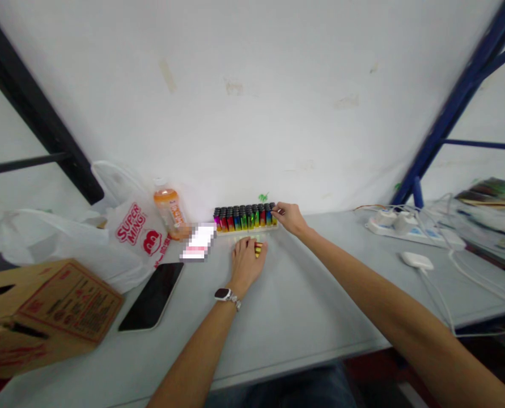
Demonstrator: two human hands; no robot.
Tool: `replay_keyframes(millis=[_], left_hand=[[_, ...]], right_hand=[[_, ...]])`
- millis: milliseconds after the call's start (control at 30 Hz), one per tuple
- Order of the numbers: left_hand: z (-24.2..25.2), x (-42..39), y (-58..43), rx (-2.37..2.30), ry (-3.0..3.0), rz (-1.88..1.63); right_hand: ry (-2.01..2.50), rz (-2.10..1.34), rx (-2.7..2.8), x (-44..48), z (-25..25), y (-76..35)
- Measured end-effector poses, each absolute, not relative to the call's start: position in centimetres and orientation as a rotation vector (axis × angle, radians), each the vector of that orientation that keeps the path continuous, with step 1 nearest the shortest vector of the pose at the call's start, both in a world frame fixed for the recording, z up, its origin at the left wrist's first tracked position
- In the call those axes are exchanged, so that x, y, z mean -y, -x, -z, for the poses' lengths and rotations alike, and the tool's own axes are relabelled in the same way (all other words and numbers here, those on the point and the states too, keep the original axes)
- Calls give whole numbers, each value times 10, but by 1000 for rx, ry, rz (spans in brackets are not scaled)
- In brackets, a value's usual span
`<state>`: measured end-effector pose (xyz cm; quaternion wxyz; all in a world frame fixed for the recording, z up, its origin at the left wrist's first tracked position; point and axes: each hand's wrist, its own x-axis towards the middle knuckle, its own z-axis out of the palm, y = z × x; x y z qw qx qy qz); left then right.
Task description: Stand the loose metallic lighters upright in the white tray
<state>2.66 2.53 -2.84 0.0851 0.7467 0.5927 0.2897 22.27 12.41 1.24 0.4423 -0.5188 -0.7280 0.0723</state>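
Observation:
Rows of colourful lighters (243, 217) with black tops stand upright in a pale shallow tray (252, 231) against the wall. At the tray's right end my right hand (291, 217) pinches a lighter by its dark top, and the fingers partly cover it. My left hand (247, 259), with a watch (223, 294) on its wrist, rests on the table just in front of the tray. Its fingers curl round a few yellow-and-dark-red lighters (258, 249), whose ends show between thumb and fingers; the rest of them is hidden.
To the left are an orange drink bottle (167, 207), a white plastic bag (120, 238), a cardboard box (52, 317), a black tablet-like device (153, 297) and a blurred-out bright item (199, 242). On the right lie a power strip (417, 231), a white charger (417, 260) and cables.

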Motion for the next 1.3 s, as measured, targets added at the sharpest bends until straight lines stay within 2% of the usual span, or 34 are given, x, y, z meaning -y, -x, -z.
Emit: replay_keyframes(millis=[267,733,1033,1200,1300], left_hand=[[27,-23,-26,-1775,-2262,-822],[44,-39,-18,-1568,-2119,-1107],[49,-59,0,-1222,-2063,-1117],[40,-60,7,-1286,-2009,-1271],[30,-58,5,-1252,-1938,-1405]], right_hand=[[1436,41,1788,-113,-5,-218],[1499,2,1839,-81,3,-203],[1591,-418,2361,-81,-6,-176],[1570,-637,2243,-87,-10,-180],[1401,-813,2045,-74,-10,-188]])
